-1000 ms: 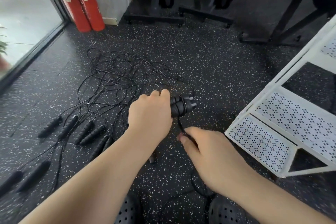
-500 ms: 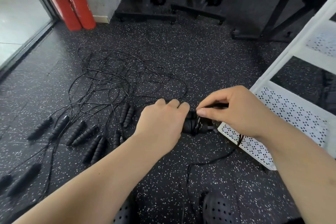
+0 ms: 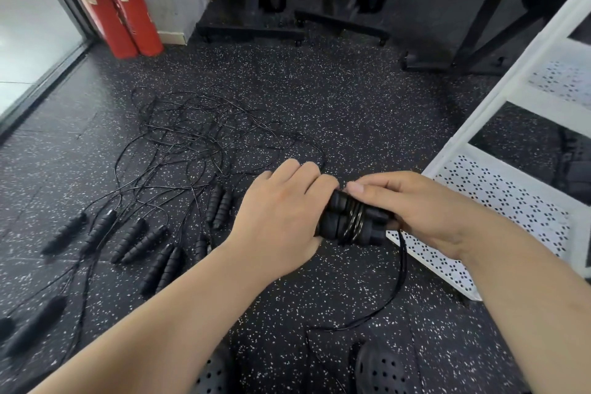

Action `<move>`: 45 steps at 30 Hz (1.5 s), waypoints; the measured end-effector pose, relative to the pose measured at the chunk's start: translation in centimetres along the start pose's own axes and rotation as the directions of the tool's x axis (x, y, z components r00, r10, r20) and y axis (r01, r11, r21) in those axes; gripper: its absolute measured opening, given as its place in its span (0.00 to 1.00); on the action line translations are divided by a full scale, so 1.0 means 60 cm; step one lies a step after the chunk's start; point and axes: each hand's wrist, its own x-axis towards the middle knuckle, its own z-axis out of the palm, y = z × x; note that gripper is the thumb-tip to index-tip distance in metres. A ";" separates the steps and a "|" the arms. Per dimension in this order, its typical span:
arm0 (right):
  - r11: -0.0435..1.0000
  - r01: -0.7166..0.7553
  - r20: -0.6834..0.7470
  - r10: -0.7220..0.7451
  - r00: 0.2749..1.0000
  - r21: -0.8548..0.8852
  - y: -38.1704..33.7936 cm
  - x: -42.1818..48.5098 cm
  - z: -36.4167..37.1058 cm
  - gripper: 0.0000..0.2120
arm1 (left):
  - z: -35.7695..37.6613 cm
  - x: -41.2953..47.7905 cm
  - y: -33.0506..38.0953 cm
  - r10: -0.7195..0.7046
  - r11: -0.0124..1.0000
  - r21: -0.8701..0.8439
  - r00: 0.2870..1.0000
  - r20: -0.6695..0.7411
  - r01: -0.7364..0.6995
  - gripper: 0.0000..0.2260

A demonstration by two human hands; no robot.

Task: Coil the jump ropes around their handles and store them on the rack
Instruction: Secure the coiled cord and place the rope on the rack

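Note:
My left hand (image 3: 281,211) grips a pair of black jump rope handles (image 3: 348,222) held side by side, with several turns of thin black cord wound around their middle. My right hand (image 3: 415,208) lies over the handles' right end, fingers curled on the cord. The loose cord (image 3: 396,291) hangs from under my right hand and loops down to the floor. Several more black handles (image 3: 140,240) and a tangle of cords (image 3: 198,144) lie on the floor to the left. The white perforated rack (image 3: 499,195) stands at the right.
Two red fire extinguishers (image 3: 115,6) stand at the back left beside a glass door. Black equipment stands (image 3: 265,25) line the back wall. My black perforated shoes (image 3: 380,371) show at the bottom. The floor is black speckled rubber.
My right hand has come from below the handles up and over them, carrying the cord round. More cord now sits wound on the handles. The view has shifted slightly.

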 end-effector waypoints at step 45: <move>0.685 -0.006 -0.183 -0.186 0.965 -0.729 0.028 -0.047 0.165 0.09 | 0.009 -0.001 -0.046 -0.465 0.883 0.227 0.834 0.297 0.412 0.27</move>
